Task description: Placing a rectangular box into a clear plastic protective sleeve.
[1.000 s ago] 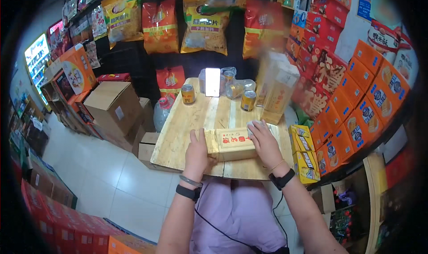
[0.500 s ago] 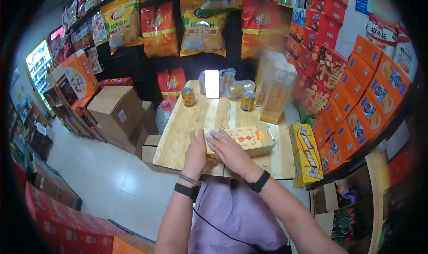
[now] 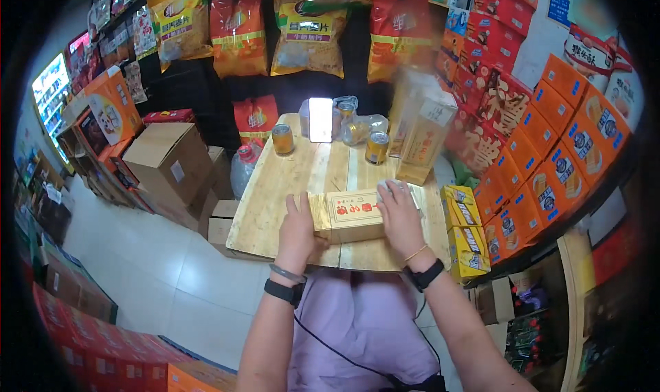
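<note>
A long beige box [image 3: 354,213] with red print and a shiny gold left end lies flat on the wooden table [image 3: 275,189]. My left hand [image 3: 297,228] grips its left end, the fingers along the far side and the thumb low at the near side. On top of the box's right part rests my right hand [image 3: 400,216], its fingers bent over a small whitish, cloth-like wad [image 3: 393,187]. Most of that wad is hidden under the fingers. The right end of the box is partly covered by this hand.
Behind the box stand a lit phone [image 3: 320,120], gold cans [image 3: 282,139] [image 3: 377,148], a clear plastic jar [image 3: 357,132] and tall pale boxes [image 3: 426,141]. Yellow packs [image 3: 469,247] and orange boxes [image 3: 550,192] are stacked right of the table; cardboard cartons [image 3: 165,155] stand left.
My right hand has slid from the box's left part to its right end, with the whitish wad. The left hand stays at the left end. The whole view has shifted slightly.
</note>
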Demonstrator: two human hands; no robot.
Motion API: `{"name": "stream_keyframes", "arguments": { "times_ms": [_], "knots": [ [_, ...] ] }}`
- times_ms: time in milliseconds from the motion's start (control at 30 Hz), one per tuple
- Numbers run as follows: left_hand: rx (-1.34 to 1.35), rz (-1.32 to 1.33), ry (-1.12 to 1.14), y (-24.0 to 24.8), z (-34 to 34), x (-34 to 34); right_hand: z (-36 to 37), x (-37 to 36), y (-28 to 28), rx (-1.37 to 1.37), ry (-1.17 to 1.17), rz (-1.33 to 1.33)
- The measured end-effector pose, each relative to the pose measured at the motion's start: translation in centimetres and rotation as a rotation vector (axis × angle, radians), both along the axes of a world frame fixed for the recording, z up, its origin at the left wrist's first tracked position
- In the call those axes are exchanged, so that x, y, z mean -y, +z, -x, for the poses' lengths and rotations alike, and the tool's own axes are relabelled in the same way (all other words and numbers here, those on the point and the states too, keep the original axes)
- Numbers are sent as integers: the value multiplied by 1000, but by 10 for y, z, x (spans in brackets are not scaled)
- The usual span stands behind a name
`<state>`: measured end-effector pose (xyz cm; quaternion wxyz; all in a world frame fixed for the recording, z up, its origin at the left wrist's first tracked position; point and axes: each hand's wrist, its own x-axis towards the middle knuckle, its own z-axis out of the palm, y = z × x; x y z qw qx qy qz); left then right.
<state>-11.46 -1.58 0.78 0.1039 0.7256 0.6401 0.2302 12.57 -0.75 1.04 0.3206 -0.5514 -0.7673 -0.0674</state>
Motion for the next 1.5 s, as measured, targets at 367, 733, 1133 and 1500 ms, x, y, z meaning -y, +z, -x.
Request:
{"name": "stream_keyframes", "arguments": {
  "times_ms": [367,733,1133,1500],
  "knots": [
    [18,-104,-12,-20,4,-8,94,5,-2,-78,398,-45],
    [-19,22,33,0,-2,-3,-37,-5,5,-92,220,108],
    [-22,-62,17,-9,1,-5,88,-2,2,176,275,-149],
    [14,-1,-3,-5,1,-6,11,19,5,-29,438,136]
  ]
}}
